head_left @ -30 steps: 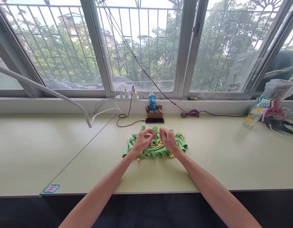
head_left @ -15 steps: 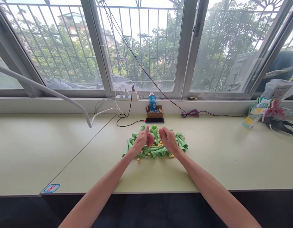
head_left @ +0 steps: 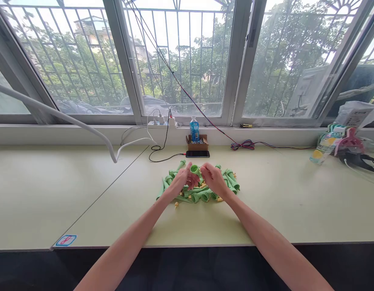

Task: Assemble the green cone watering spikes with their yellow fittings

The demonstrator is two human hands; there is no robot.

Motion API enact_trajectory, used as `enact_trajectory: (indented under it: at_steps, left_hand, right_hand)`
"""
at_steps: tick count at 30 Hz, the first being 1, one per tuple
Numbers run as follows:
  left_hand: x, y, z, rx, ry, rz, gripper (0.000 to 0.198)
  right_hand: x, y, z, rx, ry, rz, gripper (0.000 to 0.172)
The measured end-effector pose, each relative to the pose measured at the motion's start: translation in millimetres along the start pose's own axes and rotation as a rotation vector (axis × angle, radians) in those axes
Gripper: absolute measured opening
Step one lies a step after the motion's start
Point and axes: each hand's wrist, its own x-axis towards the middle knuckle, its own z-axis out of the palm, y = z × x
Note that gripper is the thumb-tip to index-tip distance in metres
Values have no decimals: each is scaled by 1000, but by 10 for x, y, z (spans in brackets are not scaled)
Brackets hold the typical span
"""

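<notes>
Between my hands, a green cone-shaped nozzle (head_left: 194, 169) is tilted with its wide, round mouth toward me. My left hand (head_left: 183, 178) is curled around its left side and underneath, thumb up. On the other side, my right hand (head_left: 213, 176) is closed, its fingertips pinched together close beside the nozzle's rim. What those fingertips hold, if anything, is too small to make out. Below and around both hands lies a loose pile of similar green nozzles (head_left: 198, 197), several with ribbed collars. Small yellow tips (head_left: 176, 205) are scattered among them and at the near edge of the pile.
Behind the pile lies a black phone (head_left: 198, 154) on a cable, before a small cardboard box (head_left: 197, 146) and a blue-labelled bottle (head_left: 194, 129). A white bent tube (head_left: 84, 123) crosses the left side. Another bottle (head_left: 324, 147) and a headband-like item stand far right.
The green nozzle between my hands has shifted slightly left and down and tipped toward me, into my left hand. My right fingertips have come closer to its rim.
</notes>
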Motion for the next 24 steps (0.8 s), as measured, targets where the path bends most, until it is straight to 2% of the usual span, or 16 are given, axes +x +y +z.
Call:
enact_trajectory:
  at_steps: [14,24]
  left_hand:
    - [-8,22,14,7,37,63,59]
    - [-30,94,40,22,68,50,61]
  right_hand:
    - [4,-14,-2,17,-7,18,32]
    - [1,-29,3,26,-23,39,32]
